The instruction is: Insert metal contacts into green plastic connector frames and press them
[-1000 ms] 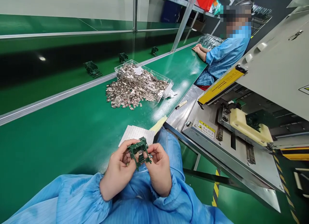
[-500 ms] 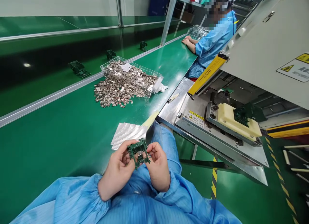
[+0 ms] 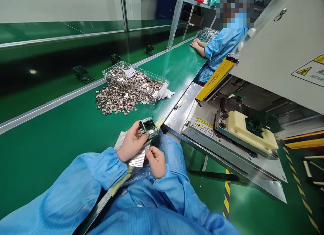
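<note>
Two hands at lower centre: left hand [image 3: 131,141] pinches a squarish green circuit board [image 3: 149,127] between thumb and fingers, just above the right hand [image 3: 155,162], which is apart from it. Right fingers curl by a silver sheet [image 3: 134,153] — pinching or not, cannot tell.

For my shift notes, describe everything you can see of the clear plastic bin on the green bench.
The clear plastic bin is a shallow rectangular tray on the green bench, heaped with small silvery metal pieces that spill past its near side onto the bench. A white slip lies on the pile; crumpled white material touches its right corner.
</note>
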`<action>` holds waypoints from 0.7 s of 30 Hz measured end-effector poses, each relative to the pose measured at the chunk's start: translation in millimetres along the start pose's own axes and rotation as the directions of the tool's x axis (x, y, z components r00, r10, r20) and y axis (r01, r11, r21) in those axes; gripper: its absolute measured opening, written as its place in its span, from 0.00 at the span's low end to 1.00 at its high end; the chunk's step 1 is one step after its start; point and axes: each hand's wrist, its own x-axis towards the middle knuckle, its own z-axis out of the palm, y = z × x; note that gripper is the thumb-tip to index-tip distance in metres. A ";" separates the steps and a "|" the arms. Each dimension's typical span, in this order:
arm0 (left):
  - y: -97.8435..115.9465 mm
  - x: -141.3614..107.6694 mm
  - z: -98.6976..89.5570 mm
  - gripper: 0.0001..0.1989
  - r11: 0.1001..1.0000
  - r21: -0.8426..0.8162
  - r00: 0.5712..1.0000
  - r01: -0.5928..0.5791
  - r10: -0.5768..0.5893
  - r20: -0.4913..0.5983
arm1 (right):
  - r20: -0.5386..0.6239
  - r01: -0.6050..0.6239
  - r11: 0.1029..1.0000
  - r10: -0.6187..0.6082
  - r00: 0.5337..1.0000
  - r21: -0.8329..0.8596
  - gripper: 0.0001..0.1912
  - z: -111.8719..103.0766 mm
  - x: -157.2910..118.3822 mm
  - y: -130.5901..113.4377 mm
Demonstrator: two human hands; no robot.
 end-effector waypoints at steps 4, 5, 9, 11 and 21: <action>-6.7 -1.7 0.3 0.20 1.000 -0.007 1.000 0.004 -0.004 0.008 | -0.013 0.058 0.998 -0.059 0.998 -0.038 0.22 0.7 0.8 6.2; -7.1 -2.3 -0.3 0.20 1.000 -0.007 1.000 0.004 -0.004 0.008 | -0.015 0.075 0.996 -0.076 0.997 -0.056 0.22 -0.2 1.0 8.1; -7.5 -2.6 -0.9 0.19 1.000 0.010 1.000 0.005 -0.005 -0.004 | 0.015 0.135 0.979 -0.134 0.991 -0.153 0.23 -5.6 2.1 15.4; -7.8 -2.2 -0.8 0.19 1.000 0.031 1.000 0.005 -0.005 -0.011 | 0.053 0.145 0.967 -0.137 0.989 -0.209 0.24 -8.9 2.4 19.2; -6.0 -1.8 -5.1 0.20 0.999 -0.042 0.999 0.022 -0.024 -0.039 | 0.157 -0.078 0.852 0.184 0.970 -0.517 0.10 -37.8 12.1 20.6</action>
